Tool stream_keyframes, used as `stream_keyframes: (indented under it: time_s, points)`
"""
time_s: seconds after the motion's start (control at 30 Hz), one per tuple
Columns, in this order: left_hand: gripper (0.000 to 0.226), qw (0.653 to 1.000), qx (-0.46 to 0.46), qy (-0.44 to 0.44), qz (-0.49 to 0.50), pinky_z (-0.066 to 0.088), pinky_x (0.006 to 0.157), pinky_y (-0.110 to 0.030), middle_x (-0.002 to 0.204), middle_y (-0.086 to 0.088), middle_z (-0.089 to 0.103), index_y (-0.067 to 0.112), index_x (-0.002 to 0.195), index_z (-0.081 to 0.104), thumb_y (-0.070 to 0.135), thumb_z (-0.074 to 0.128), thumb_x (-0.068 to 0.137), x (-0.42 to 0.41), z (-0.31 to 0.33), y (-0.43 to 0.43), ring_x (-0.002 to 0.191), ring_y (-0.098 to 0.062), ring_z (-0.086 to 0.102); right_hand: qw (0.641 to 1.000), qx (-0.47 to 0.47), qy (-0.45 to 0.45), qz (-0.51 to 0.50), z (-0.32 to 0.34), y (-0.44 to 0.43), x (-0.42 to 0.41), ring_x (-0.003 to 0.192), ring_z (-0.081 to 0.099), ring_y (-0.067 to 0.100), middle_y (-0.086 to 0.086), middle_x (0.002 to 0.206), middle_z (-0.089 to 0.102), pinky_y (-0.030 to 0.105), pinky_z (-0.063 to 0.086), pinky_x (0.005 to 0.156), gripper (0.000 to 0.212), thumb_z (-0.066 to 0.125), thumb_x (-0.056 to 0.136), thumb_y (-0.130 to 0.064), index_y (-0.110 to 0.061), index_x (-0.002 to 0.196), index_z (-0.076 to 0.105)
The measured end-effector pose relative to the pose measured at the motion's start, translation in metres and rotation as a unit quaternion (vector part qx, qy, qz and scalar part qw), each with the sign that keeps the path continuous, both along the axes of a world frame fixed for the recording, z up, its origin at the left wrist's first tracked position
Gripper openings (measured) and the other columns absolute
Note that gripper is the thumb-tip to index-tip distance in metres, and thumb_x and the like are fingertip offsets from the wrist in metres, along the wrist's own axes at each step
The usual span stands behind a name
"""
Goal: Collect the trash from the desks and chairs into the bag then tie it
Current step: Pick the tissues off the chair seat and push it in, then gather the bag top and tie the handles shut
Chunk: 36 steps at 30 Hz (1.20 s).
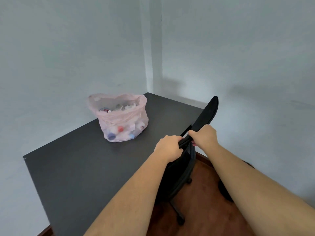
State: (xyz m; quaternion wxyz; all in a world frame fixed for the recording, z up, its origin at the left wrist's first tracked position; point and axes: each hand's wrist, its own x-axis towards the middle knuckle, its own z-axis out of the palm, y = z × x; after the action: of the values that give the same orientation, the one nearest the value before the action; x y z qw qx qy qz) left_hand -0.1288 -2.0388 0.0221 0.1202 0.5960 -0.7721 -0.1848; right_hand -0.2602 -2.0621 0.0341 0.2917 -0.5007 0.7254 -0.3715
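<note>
— Where's the bag?
— The pink bag [122, 123] stands open on the dark desk [85, 167], trash [121, 129] inside, left of both hands and beyond them.
— And the hands?
— The left hand [168, 149] and right hand [203, 136] sit side by side, fingers curled round the top edge of the black chair [208, 113] (its back tilted).

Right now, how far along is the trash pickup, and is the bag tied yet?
Collecting looks well along: the pink plastic bag on the black desk holds coloured caps and crumpled paper. In hand: the left hand and right hand both grip the top edge of the black office chair backrest, not the bag. Left: the bag's mouth stands open, so tying remains.
</note>
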Motion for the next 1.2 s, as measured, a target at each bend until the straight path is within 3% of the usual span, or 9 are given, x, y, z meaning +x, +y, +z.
stream_keyframes:
  time_s: [0.33,0.43,0.5,0.57,0.67,0.8,1.0,1.1,1.2]
  points:
    - [0.042,1.0,-0.015,0.004,0.007,0.051,0.088,-0.036,0.114,-0.002,0.067,0.034,0.126,0.056,0.022,0.056,0.086,-0.001,0.002,0.001,0.103,-0.028,0.061,0.999,0.006,-0.04,0.003,-0.009,-0.005,-0.004,0.064,0.07,0.035,0.023,0.075,0.071,0.044,0.059,0.071,0.03,0.059,0.083,-0.02,0.009,0.081,0.066]
    - [0.043,1.0,-0.008,0.004,0.016,0.049,0.092,-0.035,0.119,0.0,0.065,0.033,0.127,0.055,0.025,0.058,0.085,0.0,0.001,0.003,0.107,-0.025,0.06,0.999,0.029,0.014,0.006,-0.011,-0.007,-0.005,0.076,0.064,0.034,0.015,0.074,0.065,0.036,0.052,0.071,0.03,0.058,0.083,-0.027,0.001,0.073,0.059]
    - [0.042,0.998,0.039,0.039,0.015,0.047,0.097,-0.035,0.12,0.001,0.065,0.031,0.126,0.056,0.034,0.062,0.084,0.004,0.001,0.002,0.11,-0.021,0.06,0.993,0.069,0.095,-0.005,-0.009,-0.011,-0.004,0.106,0.055,0.035,0.02,0.114,0.06,0.037,0.045,0.089,0.051,0.059,0.082,-0.036,0.005,0.112,0.055]
    - [0.048,0.988,0.107,0.108,0.011,0.046,0.098,-0.032,0.12,0.003,0.064,0.029,0.123,0.059,0.052,0.064,0.081,0.018,0.005,0.0,0.109,-0.014,0.059,0.98,0.081,0.184,-0.001,0.004,-0.013,-0.002,0.138,0.026,0.038,0.023,0.154,0.017,0.045,0.03,0.109,0.089,0.062,0.083,-0.037,-0.003,0.149,0.013]
    - [0.055,0.973,0.118,0.188,0.065,0.044,0.086,-0.024,0.108,0.002,0.065,0.026,0.118,0.062,0.066,0.054,0.081,0.051,0.019,-0.006,0.096,-0.008,0.057,0.963,-0.01,0.268,0.039,0.029,-0.024,0.006,0.145,0.008,0.036,0.018,0.159,-0.003,0.048,0.021,0.114,0.091,0.059,0.085,-0.034,-0.014,0.151,0.0]
    - [0.028,0.967,0.002,0.177,0.183,0.042,0.095,-0.028,0.098,0.007,0.063,0.026,0.103,0.064,0.049,0.055,0.088,0.115,0.035,-0.038,0.098,-0.013,0.057,0.967,-0.038,0.226,0.111,0.049,-0.068,0.046,0.141,0.02,0.038,0.015,0.157,0.015,0.048,0.029,0.112,0.072,0.056,0.085,-0.036,-0.015,0.147,0.026]
    - [0.043,0.925,-0.097,0.189,0.316,0.042,0.089,-0.029,0.122,-0.006,0.06,0.014,0.123,0.056,0.035,0.061,0.086,0.223,0.041,-0.103,0.11,-0.024,0.057,0.974,-0.005,0.144,0.175,0.035,-0.15,0.126,0.135,0.034,0.036,0.013,0.15,0.032,0.043,0.034,0.11,0.065,0.059,0.085,-0.037,-0.016,0.142,0.036]
    - [0.059,0.888,-0.075,0.213,0.4,0.042,0.099,-0.038,0.135,-0.016,0.048,0.011,0.134,0.043,0.039,0.062,0.086,0.275,0.028,-0.138,0.12,-0.033,0.051,0.982,0.018,0.096,0.162,0.02,-0.193,0.161,0.136,0.034,0.036,0.013,0.15,0.031,0.045,0.035,0.109,0.07,0.058,0.085,-0.037,-0.013,0.145,0.03]
    - [0.075,0.827,-0.003,0.329,0.456,0.038,0.104,-0.04,0.148,-0.013,0.036,0.009,0.144,0.029,0.046,0.058,0.087,0.314,0.004,-0.165,0.132,-0.032,0.042,0.992,0.04,0.017,0.118,0.003,-0.234,0.189,0.137,0.034,0.036,0.015,0.151,0.031,0.045,0.034,0.11,0.076,0.055,0.087,-0.039,-0.008,0.148,0.022]
